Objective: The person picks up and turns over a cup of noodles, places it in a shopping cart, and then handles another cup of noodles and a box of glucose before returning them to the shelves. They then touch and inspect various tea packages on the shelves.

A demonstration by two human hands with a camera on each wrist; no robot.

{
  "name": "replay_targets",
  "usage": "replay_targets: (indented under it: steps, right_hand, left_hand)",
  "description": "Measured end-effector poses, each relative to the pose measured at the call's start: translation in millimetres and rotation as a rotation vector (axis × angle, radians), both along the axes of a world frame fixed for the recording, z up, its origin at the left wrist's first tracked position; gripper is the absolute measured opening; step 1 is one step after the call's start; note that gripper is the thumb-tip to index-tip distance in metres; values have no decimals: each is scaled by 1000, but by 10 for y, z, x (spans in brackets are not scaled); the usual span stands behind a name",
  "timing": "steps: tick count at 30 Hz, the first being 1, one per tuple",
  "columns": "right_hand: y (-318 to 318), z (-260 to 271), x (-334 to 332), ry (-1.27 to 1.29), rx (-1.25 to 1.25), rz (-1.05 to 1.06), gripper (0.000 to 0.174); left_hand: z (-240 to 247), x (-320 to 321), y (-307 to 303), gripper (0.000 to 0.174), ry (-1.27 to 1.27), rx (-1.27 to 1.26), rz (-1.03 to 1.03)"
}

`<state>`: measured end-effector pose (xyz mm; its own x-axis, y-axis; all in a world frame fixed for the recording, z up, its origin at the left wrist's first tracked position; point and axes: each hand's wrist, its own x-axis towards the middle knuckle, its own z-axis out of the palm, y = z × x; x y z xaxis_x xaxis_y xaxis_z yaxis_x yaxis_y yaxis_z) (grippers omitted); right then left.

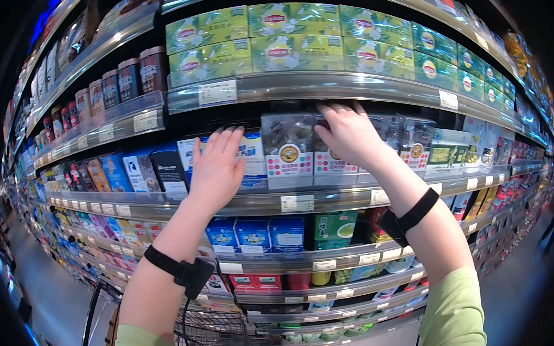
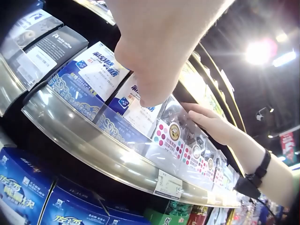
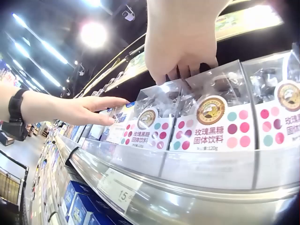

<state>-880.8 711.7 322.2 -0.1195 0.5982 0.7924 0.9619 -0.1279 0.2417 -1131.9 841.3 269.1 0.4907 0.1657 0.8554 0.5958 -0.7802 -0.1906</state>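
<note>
My left hand [image 1: 217, 173] is raised to the middle shelf, its fingers straight, in front of white-and-blue boxes [image 1: 253, 154]. In the left wrist view, its fingertips overlap the upper part of one such box [image 2: 140, 110]. My right hand [image 1: 352, 134] reaches over the tops of clear-windowed drink boxes [image 1: 289, 150] with dotted white labels. In the right wrist view, its extended fingers [image 3: 187, 70] come down at the top edges of two of these boxes [image 3: 211, 105], and the fingertips are partly hidden behind them.
A clear lip [image 3: 211, 168] runs along the shelf front, with price tags [image 1: 296, 203] below. Green-and-yellow tea boxes [image 1: 294, 52] fill the shelf above, close over my hands. Blue boxes [image 1: 252, 234] stand one shelf lower. A wire cart [image 1: 212, 332] is at the bottom.
</note>
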Motion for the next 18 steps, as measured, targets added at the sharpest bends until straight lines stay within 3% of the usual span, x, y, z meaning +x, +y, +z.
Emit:
replay_targets:
  steps: [8, 11, 18]
  right_hand:
    - [-102, 19, -10, 43, -52, 13, 39]
    - [-166, 11, 58, 0, 58, 116, 43]
    - [-762, 12, 641, 51, 124, -146, 41]
  left_hand:
    - [14, 9, -30, 64, 29, -29, 16]
    - [1, 7, -27, 67, 33, -23, 29]
    - [13, -22, -66, 68, 63, -31, 54]
